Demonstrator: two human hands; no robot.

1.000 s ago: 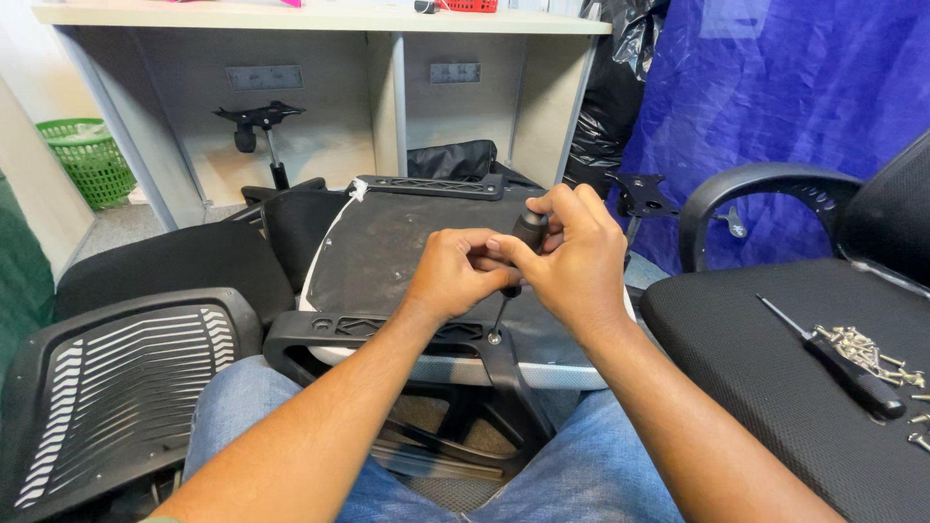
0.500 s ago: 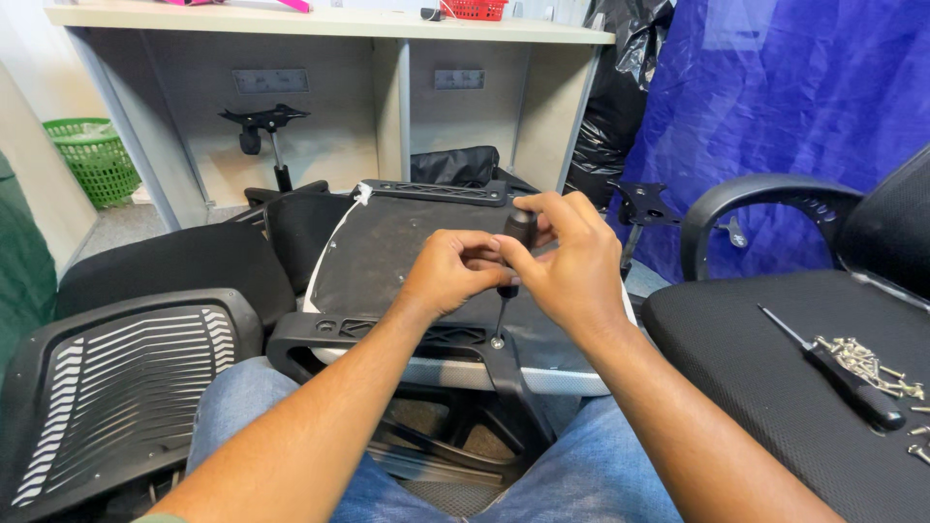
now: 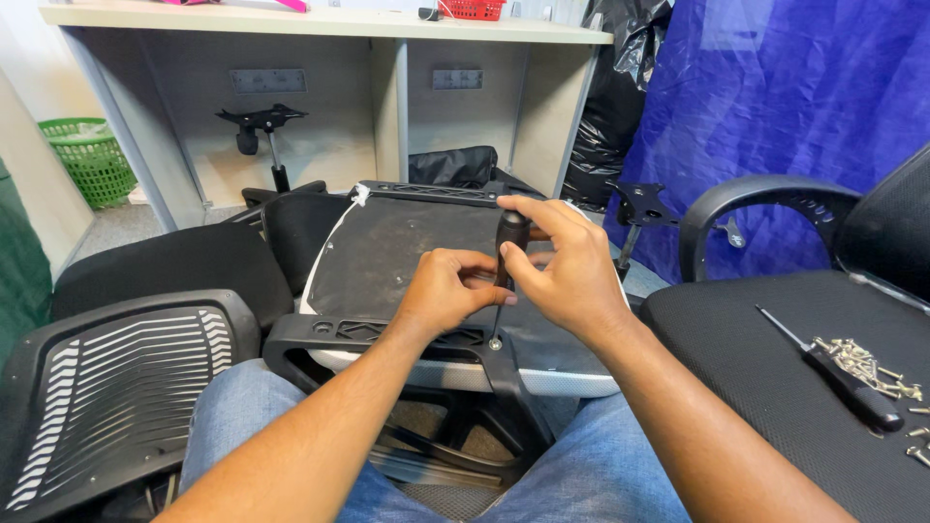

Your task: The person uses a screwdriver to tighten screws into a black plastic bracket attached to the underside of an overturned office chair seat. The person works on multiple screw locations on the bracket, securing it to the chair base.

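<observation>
The upturned chair seat (image 3: 407,252) is borne across the person's lap (image 3: 291,426), and a black plastic bracket (image 3: 387,339) is laid along its near edge. On the seat cushion of the office chair (image 3: 765,358) at the right, a black-handled screwdriver (image 3: 833,373) and a heap of loose screws (image 3: 862,363) are laid, touching each other.
</observation>
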